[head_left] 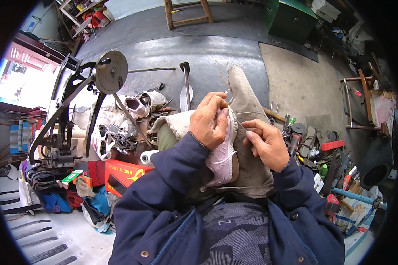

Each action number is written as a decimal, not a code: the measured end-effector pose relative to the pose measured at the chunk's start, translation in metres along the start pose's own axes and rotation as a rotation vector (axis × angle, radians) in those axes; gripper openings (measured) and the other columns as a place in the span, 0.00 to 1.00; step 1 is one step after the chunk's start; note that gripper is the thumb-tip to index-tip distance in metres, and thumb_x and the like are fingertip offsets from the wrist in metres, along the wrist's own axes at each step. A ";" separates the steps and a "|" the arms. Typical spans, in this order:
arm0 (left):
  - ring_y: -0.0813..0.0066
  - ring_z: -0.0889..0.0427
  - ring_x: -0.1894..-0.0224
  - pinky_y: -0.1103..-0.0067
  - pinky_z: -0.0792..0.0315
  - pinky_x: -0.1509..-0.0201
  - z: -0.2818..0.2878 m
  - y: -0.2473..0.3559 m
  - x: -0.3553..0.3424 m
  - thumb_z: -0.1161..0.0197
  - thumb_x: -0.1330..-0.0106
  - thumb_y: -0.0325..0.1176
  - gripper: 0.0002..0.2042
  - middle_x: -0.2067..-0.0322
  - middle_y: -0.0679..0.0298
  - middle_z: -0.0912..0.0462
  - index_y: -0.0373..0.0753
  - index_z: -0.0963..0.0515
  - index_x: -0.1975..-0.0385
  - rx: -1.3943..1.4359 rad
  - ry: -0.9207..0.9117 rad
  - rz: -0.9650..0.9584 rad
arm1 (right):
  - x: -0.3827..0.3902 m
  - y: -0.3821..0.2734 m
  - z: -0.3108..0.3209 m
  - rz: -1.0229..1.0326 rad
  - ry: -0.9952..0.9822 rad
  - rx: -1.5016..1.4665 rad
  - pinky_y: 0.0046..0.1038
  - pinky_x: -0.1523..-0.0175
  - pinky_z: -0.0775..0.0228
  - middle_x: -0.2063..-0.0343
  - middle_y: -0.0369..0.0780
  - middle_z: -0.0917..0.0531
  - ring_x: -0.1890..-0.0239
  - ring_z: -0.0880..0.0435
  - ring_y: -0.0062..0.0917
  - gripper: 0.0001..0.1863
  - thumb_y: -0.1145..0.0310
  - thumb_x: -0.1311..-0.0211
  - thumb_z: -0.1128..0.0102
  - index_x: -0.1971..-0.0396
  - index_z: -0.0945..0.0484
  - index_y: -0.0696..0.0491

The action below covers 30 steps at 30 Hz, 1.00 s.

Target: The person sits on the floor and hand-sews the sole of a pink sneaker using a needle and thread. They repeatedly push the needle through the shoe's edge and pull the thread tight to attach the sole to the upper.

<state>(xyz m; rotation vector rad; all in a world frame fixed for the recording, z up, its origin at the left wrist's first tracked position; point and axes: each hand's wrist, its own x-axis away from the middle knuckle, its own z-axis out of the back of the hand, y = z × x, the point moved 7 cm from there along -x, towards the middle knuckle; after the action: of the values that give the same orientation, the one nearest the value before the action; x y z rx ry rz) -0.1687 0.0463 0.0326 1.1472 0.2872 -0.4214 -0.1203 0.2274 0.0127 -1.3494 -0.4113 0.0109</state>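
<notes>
My left hand (210, 123) is shut on a lilac-pink sneaker (222, 164) with a pale sole, gripping its upper end. The shoe lies lengthwise over a worn beige cloth (248, 97) spread on my lap, with some white cord or thread along its side. Just right of the shoe, my right hand (265, 143) has curled fingers, the index bent near a thin strand running from the sole; what it holds, if anything, is too small to make out.
A black hand-cranked machine (112, 70) stands left, with a shoe pile (135, 106), orange box (126, 174) and bags (53, 198). Tools (327, 145) crowd the right. Beyond are a wooden stool (188, 20), green chest (289, 20) and metal post (185, 84).
</notes>
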 end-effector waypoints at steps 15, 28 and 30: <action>0.53 0.18 0.52 0.71 0.26 0.44 -0.004 -0.001 -0.002 0.43 0.32 0.22 0.04 0.49 0.45 0.19 0.30 0.26 0.60 0.001 -0.036 0.057 | -0.011 -0.004 0.003 0.318 -0.006 0.115 0.19 0.74 0.37 0.78 0.33 0.21 0.82 0.30 0.11 0.09 0.69 0.23 0.44 0.52 0.20 0.58; 0.57 0.18 0.55 0.72 0.27 0.45 -0.007 -0.004 -0.007 0.41 0.29 0.24 0.03 0.54 0.49 0.18 0.31 0.25 0.60 -0.016 -0.037 0.064 | -0.021 -0.017 0.017 0.316 0.215 0.264 0.31 0.71 0.32 0.80 0.43 0.18 0.80 0.19 0.30 0.15 0.68 0.33 0.33 0.49 0.16 0.55; 0.57 0.19 0.55 0.72 0.27 0.45 -0.007 -0.004 -0.007 0.41 0.29 0.24 0.04 0.54 0.49 0.18 0.31 0.25 0.60 -0.016 -0.036 0.064 | -0.023 -0.020 0.014 0.354 0.219 0.462 0.39 0.68 0.28 0.78 0.49 0.17 0.74 0.16 0.45 0.11 0.69 0.37 0.32 0.58 0.17 0.57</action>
<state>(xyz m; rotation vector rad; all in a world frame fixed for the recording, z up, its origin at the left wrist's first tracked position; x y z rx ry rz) -0.1773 0.0521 0.0297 1.1285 0.2212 -0.3821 -0.1500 0.2307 0.0271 -0.9379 0.0235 0.2357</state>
